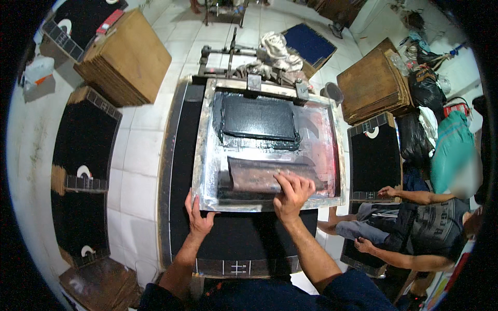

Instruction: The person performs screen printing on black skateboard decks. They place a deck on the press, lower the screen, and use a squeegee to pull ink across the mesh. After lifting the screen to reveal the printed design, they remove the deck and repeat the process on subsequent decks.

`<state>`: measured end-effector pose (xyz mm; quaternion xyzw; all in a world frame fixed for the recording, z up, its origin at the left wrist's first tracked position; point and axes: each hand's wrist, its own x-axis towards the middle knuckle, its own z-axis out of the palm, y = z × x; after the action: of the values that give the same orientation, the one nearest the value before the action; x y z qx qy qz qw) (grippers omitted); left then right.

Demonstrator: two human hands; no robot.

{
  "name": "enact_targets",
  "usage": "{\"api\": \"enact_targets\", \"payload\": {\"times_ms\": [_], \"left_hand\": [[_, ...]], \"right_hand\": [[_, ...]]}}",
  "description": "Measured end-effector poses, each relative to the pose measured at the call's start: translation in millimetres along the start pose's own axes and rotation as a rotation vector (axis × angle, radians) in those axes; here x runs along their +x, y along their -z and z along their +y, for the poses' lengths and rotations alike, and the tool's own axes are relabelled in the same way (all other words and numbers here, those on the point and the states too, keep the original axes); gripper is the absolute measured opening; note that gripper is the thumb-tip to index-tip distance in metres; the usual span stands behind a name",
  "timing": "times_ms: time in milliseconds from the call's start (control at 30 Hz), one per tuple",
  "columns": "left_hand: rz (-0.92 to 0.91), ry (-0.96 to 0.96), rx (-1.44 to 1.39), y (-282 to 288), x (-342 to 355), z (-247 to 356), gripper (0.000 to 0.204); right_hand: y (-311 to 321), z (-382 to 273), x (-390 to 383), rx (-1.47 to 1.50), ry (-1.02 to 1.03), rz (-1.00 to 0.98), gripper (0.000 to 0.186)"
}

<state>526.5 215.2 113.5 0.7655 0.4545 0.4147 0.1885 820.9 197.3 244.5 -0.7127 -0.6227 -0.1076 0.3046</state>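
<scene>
A screen-printing frame (199, 155) lies over a large black board (218, 243), its top edge at a metal clamp fixture (253, 83). Thick dark ink (258, 116) forms a glossy rectangle on the upper part of the mesh. My right hand (293, 194) is closed on a wide brown-stained squeegee (249, 175) lying across the lower mesh. My left hand (201, 217) grips the frame's lower-left corner, fingers along its outer side and thumb under the bottom edge.
Board stacks (129, 57) stand back left and right (373, 83), with black printed panels (78, 135) along both sides. Cloths (275, 49) lie behind the fixture. A co-worker (436, 228) sits at right, near bags (448, 150). A grey cup (332, 92) is by the frame's top-right corner.
</scene>
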Motion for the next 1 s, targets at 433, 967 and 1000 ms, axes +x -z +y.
{"api": "enact_targets", "payload": {"times_ms": [433, 967, 1000], "left_hand": [[0.344, 0.104, -0.458, 143.2, 163.7, 46.5, 0.091], [-0.154, 1.391, -0.088, 159.5, -429.5, -132.5, 0.041], [-0.097, 1.395, -0.106, 158.7, -432.9, -129.6, 0.042]], "right_hand": [[141.3, -52.4, 224.6, -0.159, 0.284, 0.435, 0.039], [179.1, -28.7, 372.1, -0.182, 0.033, 0.276, 0.055], [179.7, -23.8, 378.1, -0.162, 0.054, 0.269, 0.057]]}}
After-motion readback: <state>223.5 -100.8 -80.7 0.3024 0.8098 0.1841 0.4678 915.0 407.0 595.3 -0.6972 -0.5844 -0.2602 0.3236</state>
